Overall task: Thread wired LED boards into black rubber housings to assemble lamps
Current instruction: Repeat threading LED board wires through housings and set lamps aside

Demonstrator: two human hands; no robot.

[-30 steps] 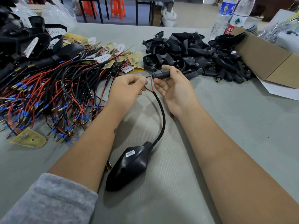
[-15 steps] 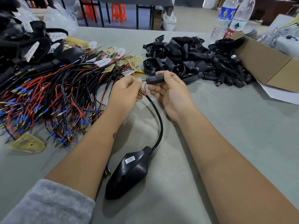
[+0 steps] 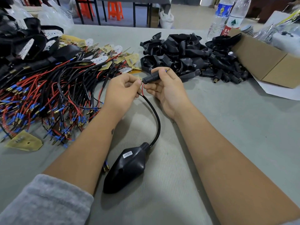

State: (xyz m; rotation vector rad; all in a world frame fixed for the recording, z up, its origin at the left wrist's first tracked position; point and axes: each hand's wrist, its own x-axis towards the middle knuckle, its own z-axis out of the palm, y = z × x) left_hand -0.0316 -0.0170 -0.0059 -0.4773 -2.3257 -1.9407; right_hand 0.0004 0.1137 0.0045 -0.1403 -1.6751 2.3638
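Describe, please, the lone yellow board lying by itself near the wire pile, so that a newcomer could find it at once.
Start at the big tangle of red and black wires on the left of the grey table. At its near edge, beside the left forearm, a flat yellow board lies alone. Unlike the boards at the pile's far side, no wire can be seen on it.

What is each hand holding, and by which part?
Right hand grips the small black sleeve round its body; left hand pinches the thin wires entering it.

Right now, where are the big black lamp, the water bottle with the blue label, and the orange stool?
black lamp [image 3: 125, 169], head view, housing's middle.
water bottle [image 3: 222, 11], head view, blue label.
orange stool [image 3: 115, 9], head view, its legs.
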